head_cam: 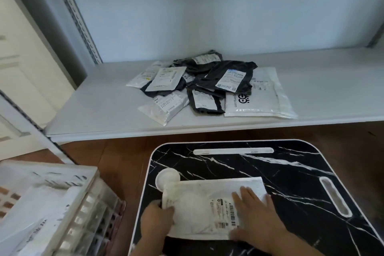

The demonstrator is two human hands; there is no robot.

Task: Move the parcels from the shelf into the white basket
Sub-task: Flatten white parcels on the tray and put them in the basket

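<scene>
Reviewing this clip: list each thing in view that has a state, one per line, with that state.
White parcel: flat on the marble-pattern table, label up.
Left hand: gripping the parcel's left edge.
Right hand: fingers flat, pressing on the parcel.
Parcel pile: heaped on the shelf, not yet moved.
White basket: on the floor at left, with parcels inside.

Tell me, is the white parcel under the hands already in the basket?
No, the white parcel lies flat on the black table, outside the white basket.
</scene>
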